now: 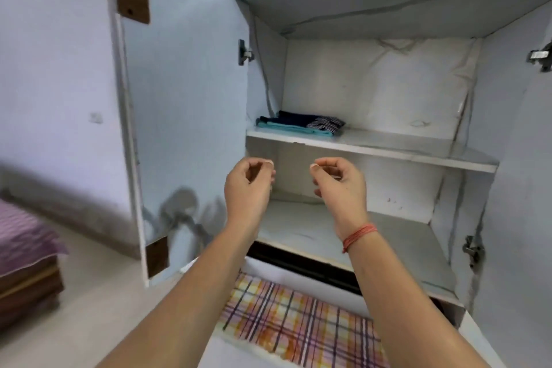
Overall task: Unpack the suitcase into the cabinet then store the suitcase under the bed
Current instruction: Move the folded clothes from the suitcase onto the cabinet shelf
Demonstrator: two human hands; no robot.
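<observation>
The white cabinet stands open in front of me. A small stack of folded clothes (298, 124), dark blue, teal and striped, lies at the left end of its upper shelf (388, 148). My left hand (249, 185) and my right hand (340, 185) hover side by side just below that shelf's front edge. Their fingers are loosely curled and hold nothing. A red thread band circles my right wrist. The lower shelf (388, 242) behind my hands is bare. No suitcase is in view.
The left cabinet door (185, 128) is swung wide open, and the right door is open at the frame edge. A plaid checked cloth (298, 320) lies on a white surface below the cabinet. A bed (24, 236) with a purple cover stands at far left.
</observation>
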